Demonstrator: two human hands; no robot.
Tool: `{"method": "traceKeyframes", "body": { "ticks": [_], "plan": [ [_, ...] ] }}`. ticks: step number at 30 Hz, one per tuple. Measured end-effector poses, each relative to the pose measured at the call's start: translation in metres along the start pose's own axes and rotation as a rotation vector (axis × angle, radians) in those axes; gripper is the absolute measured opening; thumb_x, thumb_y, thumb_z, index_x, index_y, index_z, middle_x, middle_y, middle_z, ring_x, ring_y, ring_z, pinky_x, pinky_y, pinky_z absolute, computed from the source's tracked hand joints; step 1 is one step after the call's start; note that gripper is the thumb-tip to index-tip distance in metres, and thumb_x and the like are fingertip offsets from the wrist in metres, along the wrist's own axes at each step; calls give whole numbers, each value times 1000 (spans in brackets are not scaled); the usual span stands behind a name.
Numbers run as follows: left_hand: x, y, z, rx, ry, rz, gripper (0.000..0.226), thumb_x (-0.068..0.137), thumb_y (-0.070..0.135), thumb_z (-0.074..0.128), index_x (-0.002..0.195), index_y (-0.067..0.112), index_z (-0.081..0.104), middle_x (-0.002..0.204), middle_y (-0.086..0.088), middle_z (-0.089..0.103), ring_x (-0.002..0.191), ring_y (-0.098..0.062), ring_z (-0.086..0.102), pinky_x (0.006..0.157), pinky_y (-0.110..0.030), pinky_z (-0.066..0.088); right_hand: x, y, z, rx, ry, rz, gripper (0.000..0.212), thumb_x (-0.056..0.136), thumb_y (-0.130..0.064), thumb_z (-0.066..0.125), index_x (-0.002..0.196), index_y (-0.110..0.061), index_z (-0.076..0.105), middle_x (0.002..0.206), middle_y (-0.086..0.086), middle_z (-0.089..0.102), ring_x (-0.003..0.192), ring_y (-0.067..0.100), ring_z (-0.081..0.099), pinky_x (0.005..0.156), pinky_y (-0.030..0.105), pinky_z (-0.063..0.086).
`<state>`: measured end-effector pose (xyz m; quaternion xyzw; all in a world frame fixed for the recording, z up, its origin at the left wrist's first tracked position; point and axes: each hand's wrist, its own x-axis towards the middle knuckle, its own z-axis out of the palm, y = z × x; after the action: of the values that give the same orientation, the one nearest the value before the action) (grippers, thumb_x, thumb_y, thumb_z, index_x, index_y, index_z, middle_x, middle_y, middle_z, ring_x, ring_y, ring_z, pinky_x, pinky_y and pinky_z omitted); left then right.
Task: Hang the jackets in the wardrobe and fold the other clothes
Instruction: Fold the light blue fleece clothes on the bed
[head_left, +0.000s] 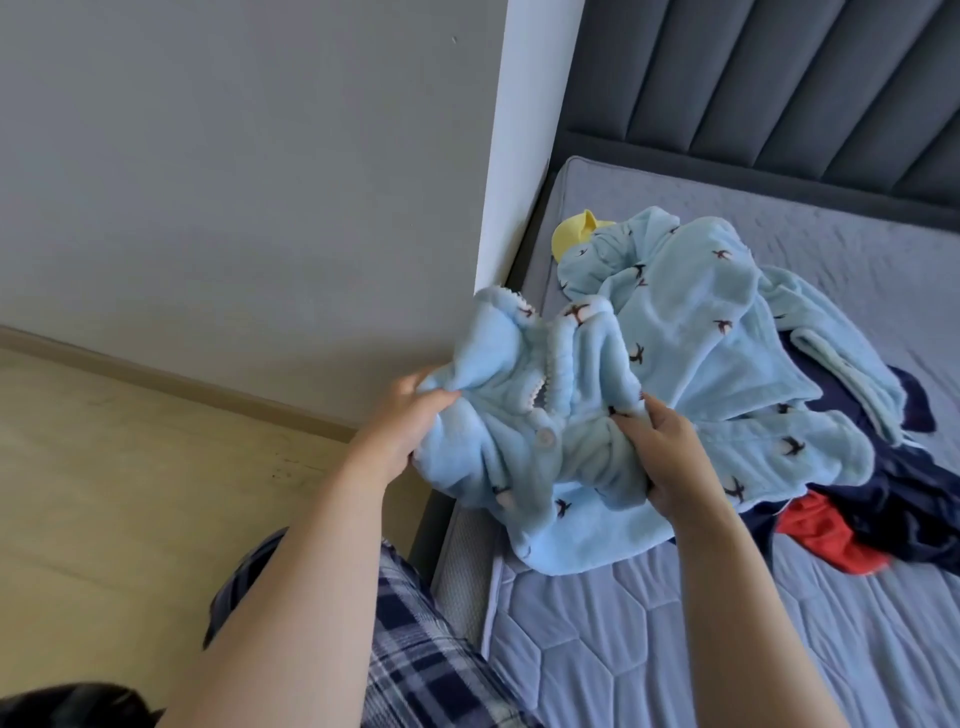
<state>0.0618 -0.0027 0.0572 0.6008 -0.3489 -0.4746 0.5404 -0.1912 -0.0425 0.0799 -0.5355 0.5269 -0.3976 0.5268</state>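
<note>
Left hand (402, 423) grips a bunched edge of the light blue fleece top (524, 415), fingers curled round the fabric. Right hand (662, 457) pinches the same top on its other side, fingers clenched on the cloth. Top is lifted slightly at the near edge of the bed (649, 649). A second blue fleece piece (696, 312) lies behind it, over dark navy clothes (914, 493), a red garment (826, 530) and a yellow item (571, 234).
</note>
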Motion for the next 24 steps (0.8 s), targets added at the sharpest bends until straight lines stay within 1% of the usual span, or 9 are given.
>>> {"method": "traceKeyframes", "body": {
  "ticks": [3, 6, 8, 13, 15, 17, 19, 21, 24],
  "plan": [
    [-4, 6, -4, -239, -114, -6, 31, 91, 1, 52, 79, 22, 73, 79, 1, 74, 76, -12, 70, 61, -24, 54, 4, -10, -2, 255, -45, 15, 24, 90, 4, 52, 100, -9, 69, 90, 10, 74, 80, 22, 71, 64, 31, 57],
    [-6, 9, -4, -275, -219, -29, 29, 94, -4, 41, 93, 7, 68, 91, -9, 72, 85, -19, 68, 77, -34, 57, 12, -18, -5, 366, -17, 49, 30, 86, 16, 43, 91, -2, 66, 79, 7, 73, 75, 27, 66, 59, 30, 57],
    [-8, 11, -5, -302, -246, -23, 28, 94, 5, 41, 90, 6, 69, 92, -13, 68, 87, -23, 64, 83, -39, 54, 15, -22, -6, 437, -40, 79, 29, 85, 18, 37, 83, 2, 62, 83, 8, 72, 79, 29, 63, 62, 32, 57],
    [-14, 13, -6, -155, -311, -7, 44, 89, 53, 46, 74, 14, 61, 76, -4, 63, 69, -14, 60, 61, -26, 48, 19, -21, -10, 498, -246, 115, 40, 88, -6, 36, 60, -8, 64, 114, 19, 64, 104, 36, 61, 91, 47, 51],
    [-11, 10, -4, 99, -261, -5, 44, 77, 52, 68, 88, 11, 61, 87, -6, 65, 75, -18, 60, 64, -31, 51, 20, -20, -12, 164, -306, 54, 31, 92, -22, 47, 68, -15, 66, 113, 16, 65, 96, 28, 63, 81, 39, 52],
    [-7, 5, -1, 212, -203, 31, 37, 71, 26, 81, 99, 15, 59, 101, -8, 64, 89, -25, 62, 74, -41, 54, 23, -20, -14, -414, -285, -71, 9, 81, -26, 67, 87, -30, 63, 107, 7, 64, 84, 18, 61, 71, 29, 52],
    [-4, -3, 1, 378, -132, 111, 56, 67, 10, 82, 111, 29, 55, 112, 4, 58, 105, -21, 56, 85, -40, 50, 30, -12, -14, -799, -294, -148, 52, 73, -13, 71, 114, -37, 51, 105, 0, 57, 77, 11, 56, 61, 15, 44],
    [-2, -10, 4, 603, -69, 145, 76, 66, 13, 83, 128, 38, 46, 116, 14, 47, 108, -10, 47, 85, -32, 43, 32, -8, -9, -929, -247, -166, 67, 75, -5, 63, 134, -28, 42, 97, 1, 57, 74, 14, 54, 56, 17, 39],
    [-1, -3, -2, 844, 126, 172, 38, 67, 32, 83, 90, 26, 53, 89, 8, 58, 76, -15, 54, 55, -26, 33, 33, -14, 8, -1042, 5, -264, 30, 77, -13, 61, 106, -10, 54, 85, 8, 60, 80, 31, 57, 61, 34, 45]
  ]
}}
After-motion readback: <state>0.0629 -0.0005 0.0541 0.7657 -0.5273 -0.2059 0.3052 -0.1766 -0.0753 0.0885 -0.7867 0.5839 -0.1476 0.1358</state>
